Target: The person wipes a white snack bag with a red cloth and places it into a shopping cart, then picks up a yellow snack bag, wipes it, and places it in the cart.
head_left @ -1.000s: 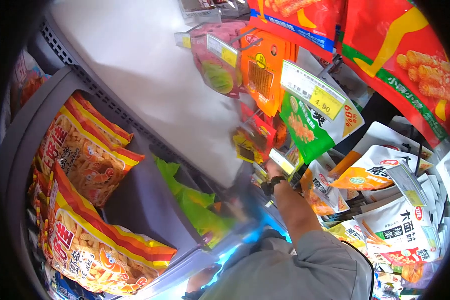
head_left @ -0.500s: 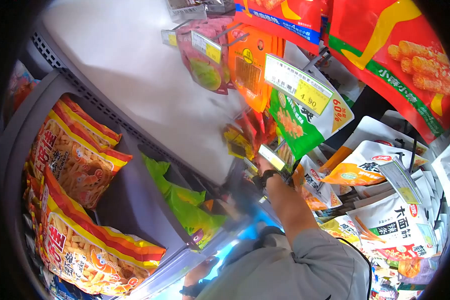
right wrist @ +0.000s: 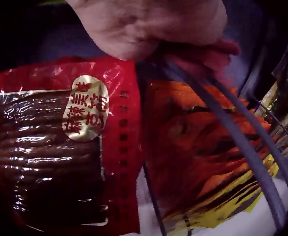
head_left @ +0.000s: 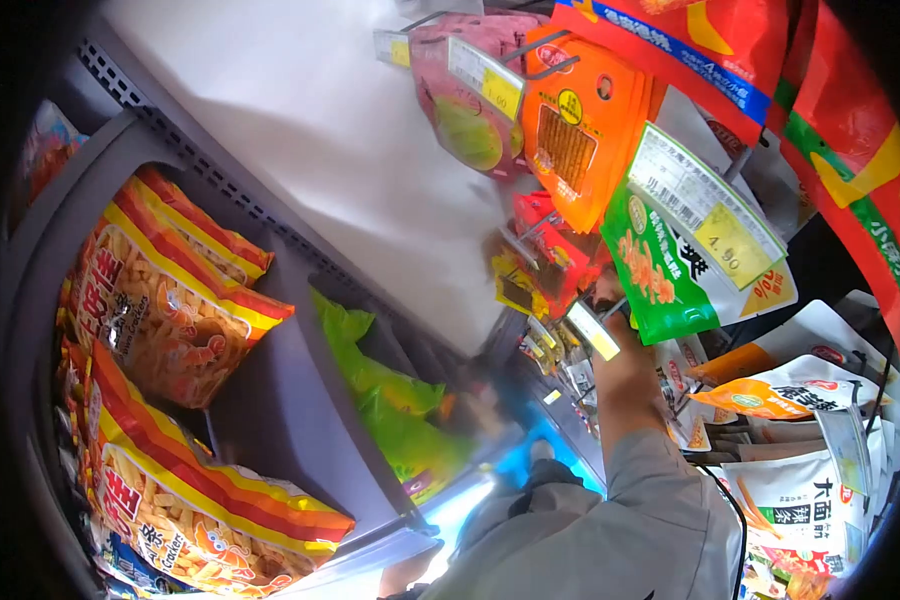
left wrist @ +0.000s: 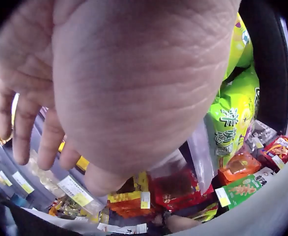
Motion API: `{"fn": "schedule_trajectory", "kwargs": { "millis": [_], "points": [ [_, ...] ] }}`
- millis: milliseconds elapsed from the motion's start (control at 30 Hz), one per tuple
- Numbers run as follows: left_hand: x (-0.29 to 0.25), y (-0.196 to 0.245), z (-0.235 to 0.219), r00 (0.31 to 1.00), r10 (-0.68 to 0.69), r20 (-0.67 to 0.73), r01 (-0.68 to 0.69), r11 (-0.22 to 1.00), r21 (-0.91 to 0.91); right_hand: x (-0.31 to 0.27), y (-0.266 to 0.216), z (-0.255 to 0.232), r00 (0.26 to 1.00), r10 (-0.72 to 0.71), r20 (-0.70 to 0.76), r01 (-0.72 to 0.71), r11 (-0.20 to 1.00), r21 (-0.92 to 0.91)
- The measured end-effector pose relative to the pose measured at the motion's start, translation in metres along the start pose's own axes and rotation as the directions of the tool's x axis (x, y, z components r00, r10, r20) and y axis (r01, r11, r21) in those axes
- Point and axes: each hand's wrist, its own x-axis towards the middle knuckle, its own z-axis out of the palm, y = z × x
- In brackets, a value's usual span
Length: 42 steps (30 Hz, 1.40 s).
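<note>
My right hand reaches in among the hanging packets, at the upper edge of a red packet of dark strips. Its fingers are mostly hidden, and I cannot tell whether they grip that packet. Beside it hang orange-red packets seen edge-on, with metal hook rods crossing in front. My left hand hangs low with relaxed fingers and holds nothing. In the head view, a price tag partly covers the right hand, below the orange packet and the green packet.
Shrimp cracker bags fill the shelf on the left, with a green bag beyond. White packets crowd the right side. Large red bags hang above. A big price tag juts out near the right arm.
The head view has shifted, so the hanging packets now appear further right. My right hand has moved deeper among the hooks, and its wristband no longer shows. The left hand remains low.
</note>
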Motion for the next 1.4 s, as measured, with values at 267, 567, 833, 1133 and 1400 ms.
{"fn": "schedule_trajectory", "kwargs": {
  "millis": [267, 567, 833, 1133, 1400],
  "points": [
    [0.002, 0.03, -0.003, 0.994, -0.1, 0.041, 0.105, 0.986, -0.127, -0.035, 0.024, -0.002, 0.999, 0.007, 0.05, -0.015, 0.986, 0.168],
    [0.02, 0.056, -0.032, 0.982, 0.064, 0.178, -0.078, 0.994, 0.078, -0.168, 0.048, 0.022, 0.981, 0.08, 0.176, -0.139, 0.924, 0.355],
    [0.009, 0.001, -0.071, 0.954, 0.096, 0.283, -0.094, 0.995, -0.018, -0.207, 0.021, -0.001, 0.992, -0.06, -0.108, 0.056, 0.998, -0.038],
    [-0.007, -0.053, -0.099, 0.901, 0.241, 0.361, -0.32, 0.93, 0.179, -0.156, 0.118, -0.002, 0.815, -0.274, -0.511, 0.51, 0.758, 0.407],
    [0.001, -0.069, -0.107, 0.806, 0.063, 0.588, -0.207, 0.961, 0.181, -0.324, 0.061, -0.089, 0.896, -0.282, -0.343, 0.441, 0.661, 0.607]
  ]
}}
